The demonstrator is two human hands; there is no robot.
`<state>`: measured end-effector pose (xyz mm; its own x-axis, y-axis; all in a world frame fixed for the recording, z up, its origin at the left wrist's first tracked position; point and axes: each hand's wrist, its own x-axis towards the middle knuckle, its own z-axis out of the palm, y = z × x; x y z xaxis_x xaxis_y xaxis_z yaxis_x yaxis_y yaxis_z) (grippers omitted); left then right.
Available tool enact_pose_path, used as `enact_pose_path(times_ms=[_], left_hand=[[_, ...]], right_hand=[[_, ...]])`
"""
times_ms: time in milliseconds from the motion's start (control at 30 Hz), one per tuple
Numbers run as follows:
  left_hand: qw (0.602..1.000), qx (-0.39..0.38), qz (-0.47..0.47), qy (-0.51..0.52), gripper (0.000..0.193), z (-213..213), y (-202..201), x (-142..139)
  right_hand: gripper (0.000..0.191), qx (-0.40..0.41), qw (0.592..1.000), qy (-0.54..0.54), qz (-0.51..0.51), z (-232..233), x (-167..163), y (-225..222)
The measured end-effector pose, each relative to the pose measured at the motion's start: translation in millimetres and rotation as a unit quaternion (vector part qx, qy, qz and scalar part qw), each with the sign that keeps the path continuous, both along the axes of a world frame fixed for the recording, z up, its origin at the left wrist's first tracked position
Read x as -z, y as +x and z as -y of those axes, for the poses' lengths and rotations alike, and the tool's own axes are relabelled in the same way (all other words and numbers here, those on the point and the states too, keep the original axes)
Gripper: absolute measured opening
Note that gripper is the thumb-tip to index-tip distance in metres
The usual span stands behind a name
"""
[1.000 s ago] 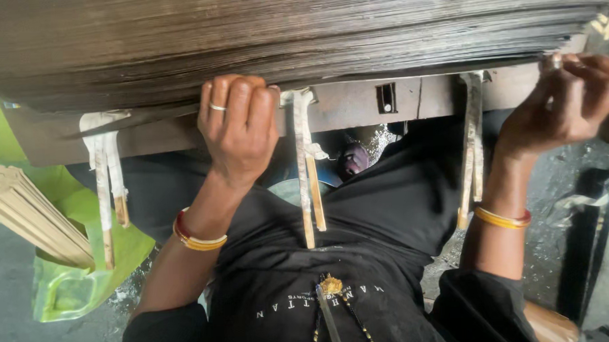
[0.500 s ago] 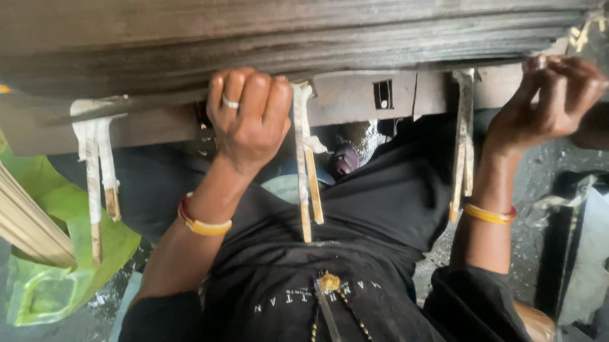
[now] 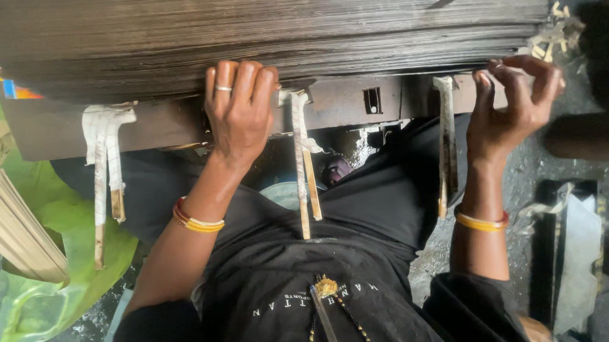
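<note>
A thick stack of dark thin sheets [image 3: 266,31] lies across the top of the view on a brown board [image 3: 175,125]. My left hand [image 3: 238,109] rests on the stack's near edge at the middle, fingers curled over it, a ring on one finger. My right hand [image 3: 511,106] is at the stack's right corner, fingertips pinching the edge of the top sheets. Both wrists wear orange bangles. Pale paper strips [image 3: 303,164] hang down from the board's front edge between my hands.
More pale strips [image 3: 105,164] hang at the left. A green bag [image 3: 65,267] holding a bundle of cream sheets [image 3: 13,228] sits at the left. A dark metal block [image 3: 570,249] stands at the right on a sooty floor. My black-clothed lap fills the bottom.
My left hand slid slightly right along the stack's edge. My right hand's fingers spread and lifted at the right corner. The view shifted a little.
</note>
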<state>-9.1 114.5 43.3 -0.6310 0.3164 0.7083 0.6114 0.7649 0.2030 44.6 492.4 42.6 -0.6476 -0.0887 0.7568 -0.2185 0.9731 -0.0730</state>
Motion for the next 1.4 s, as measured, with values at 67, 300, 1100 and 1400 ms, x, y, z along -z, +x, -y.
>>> enact_pose_path(times_ms=[67,300,1100,1400], left_hand=[[1.0,0.007,0.015,0.011,0.017,-1,-1,-2],[1.0,-0.006,0.027,-0.015,0.017,-4,-1,-15],[0.998,-0.029,0.013,-0.045,0.01,-1,-4,-8],[1.0,-0.006,-0.001,-0.025,0.012,2,-4,-5]], right_hand=[[0.011,-0.065,0.995,-0.078,-0.021,10,-17,-14],[0.038,-0.261,0.811,-0.491,0.182,34,-55,-91],[0.011,-0.366,0.713,-0.588,0.108,169,30,-10],[0.011,-0.45,0.738,-0.453,0.217,150,1,-30]])
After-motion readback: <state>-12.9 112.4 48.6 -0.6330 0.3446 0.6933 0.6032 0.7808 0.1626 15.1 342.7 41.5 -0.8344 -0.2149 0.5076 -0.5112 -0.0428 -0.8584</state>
